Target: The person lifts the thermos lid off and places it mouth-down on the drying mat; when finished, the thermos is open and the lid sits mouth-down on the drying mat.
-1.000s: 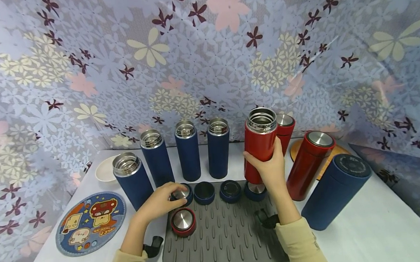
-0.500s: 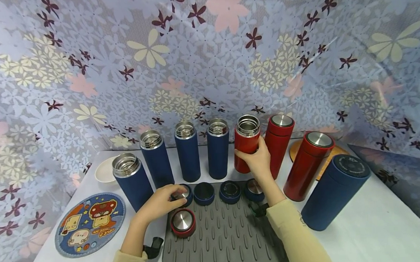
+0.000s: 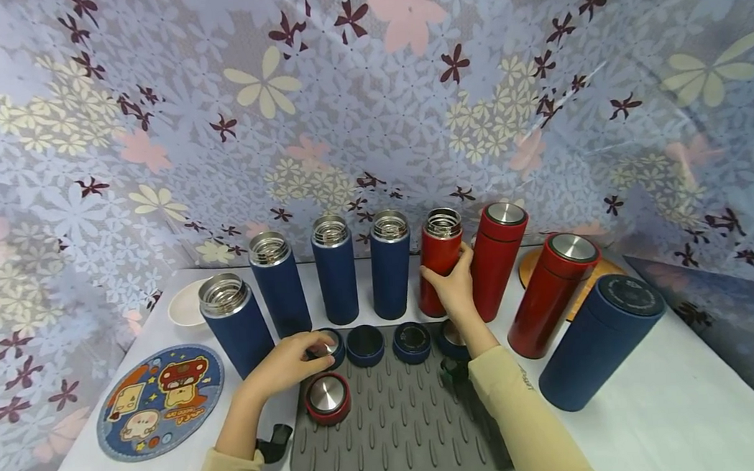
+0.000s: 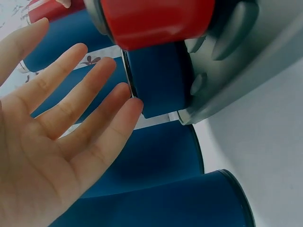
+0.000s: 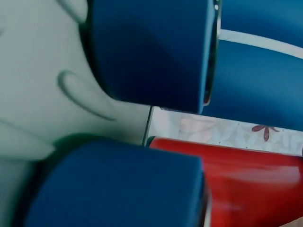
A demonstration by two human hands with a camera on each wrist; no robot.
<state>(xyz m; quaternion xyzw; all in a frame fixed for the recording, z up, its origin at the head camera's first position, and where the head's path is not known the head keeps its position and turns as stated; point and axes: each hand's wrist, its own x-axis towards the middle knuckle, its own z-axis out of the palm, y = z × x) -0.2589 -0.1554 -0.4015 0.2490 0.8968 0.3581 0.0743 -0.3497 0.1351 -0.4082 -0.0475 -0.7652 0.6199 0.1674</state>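
Observation:
My right hand holds an uncapped red thermos bottle, thumb on its left side and fingers on its right. The bottle stands upright behind the mat, between an uncapped blue thermos and a capped red thermos. In the left wrist view my left hand is relaxed, its fingers spread and fairly straight, fingertips right at a blue lid. A red lid with a steel top lies just in front of it. The right wrist view shows blue lids and the red bottle, without the hand.
Several blue lids line the back of the grey ridged mat. More uncapped blue thermoses stand at left. Capped red and blue thermoses lean into view at right. A round cartoon mat and white bowl lie left.
My right hand has carried the raised red bottle left and down to the row beside the blue thermoses. My left hand has stayed by the blue lid.

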